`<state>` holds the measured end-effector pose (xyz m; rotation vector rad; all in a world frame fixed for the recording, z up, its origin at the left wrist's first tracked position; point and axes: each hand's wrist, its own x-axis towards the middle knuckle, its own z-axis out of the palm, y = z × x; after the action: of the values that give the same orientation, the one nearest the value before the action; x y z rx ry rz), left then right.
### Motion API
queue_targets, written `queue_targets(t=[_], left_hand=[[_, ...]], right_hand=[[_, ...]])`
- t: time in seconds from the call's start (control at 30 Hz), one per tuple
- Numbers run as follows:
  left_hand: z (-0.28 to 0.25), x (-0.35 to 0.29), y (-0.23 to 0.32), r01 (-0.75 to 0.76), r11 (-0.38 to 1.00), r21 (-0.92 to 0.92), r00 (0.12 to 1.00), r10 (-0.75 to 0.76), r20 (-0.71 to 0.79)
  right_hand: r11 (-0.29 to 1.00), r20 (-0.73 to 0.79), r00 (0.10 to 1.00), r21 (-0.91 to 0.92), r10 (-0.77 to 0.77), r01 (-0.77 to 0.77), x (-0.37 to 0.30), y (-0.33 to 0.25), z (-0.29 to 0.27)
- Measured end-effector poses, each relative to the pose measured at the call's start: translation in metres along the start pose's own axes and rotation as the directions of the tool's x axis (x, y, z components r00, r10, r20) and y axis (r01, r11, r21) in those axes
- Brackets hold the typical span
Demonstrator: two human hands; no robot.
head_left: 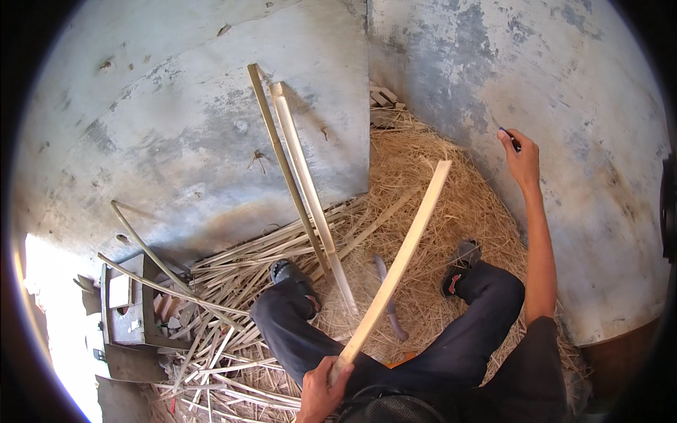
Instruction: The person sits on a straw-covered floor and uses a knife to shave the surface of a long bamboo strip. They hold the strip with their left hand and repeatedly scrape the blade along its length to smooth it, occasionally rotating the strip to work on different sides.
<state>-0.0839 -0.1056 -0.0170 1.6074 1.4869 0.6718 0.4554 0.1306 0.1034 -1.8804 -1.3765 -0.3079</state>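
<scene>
My left hand (324,389) is wrapped round the lower end of a long pale strip of split bamboo (402,262). The strip slants up and away to the right, over the straw-like shavings. Out to the right, in front of the wall, my right hand (520,156) is raised with its fingers closed on a small dark object (515,144). Most of that object is hidden by the fingers, so its kind cannot be made out. Between my legs, partly behind the strip, lies a slim curved grey-brown piece (396,321).
Two bamboo lengths (308,189) lean on the grey wall (176,127) ahead. A heap of shavings (416,151) fills the corner, with several thin strips (233,268) strewn left of my feet. A box-like wooden thing (134,303) stands at the left beside rubble.
</scene>
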Motion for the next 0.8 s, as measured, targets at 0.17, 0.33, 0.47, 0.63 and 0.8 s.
queue_targets(t=[0.17, 0.33, 0.47, 0.63, 0.8], left_hand=[[0.003, 0.021, -0.014, 0.111, 0.991, -0.078, 0.993, -0.107, 0.047], [0.019, 0.056, -0.013, 0.104, 0.934, -0.342, 0.99, -0.065, 0.125], [0.025, 0.083, 0.017, 0.047, 0.91, -0.413, 0.986, 0.025, 0.167], [0.024, 0.106, 0.055, -0.013, 0.894, -0.447, 0.97, 0.12, 0.212], [0.03, 0.114, 0.067, -0.089, 0.874, -0.478, 0.955, 0.212, 0.209]], right_hand=[[0.994, 0.232, 0.973, -0.108, -0.009, 0.034, -0.032, 0.007, 0.011], [0.997, 0.405, 0.914, 0.075, -0.034, 0.005, -0.087, -0.056, 0.003], [0.913, 0.296, 0.907, 0.366, -0.299, 0.181, -0.148, -0.109, -0.001], [0.796, 0.248, 0.842, 0.528, -0.479, 0.297, -0.209, -0.147, -0.001], [0.745, 0.194, 0.796, 0.529, -0.573, 0.407, -0.231, -0.153, 0.008]])
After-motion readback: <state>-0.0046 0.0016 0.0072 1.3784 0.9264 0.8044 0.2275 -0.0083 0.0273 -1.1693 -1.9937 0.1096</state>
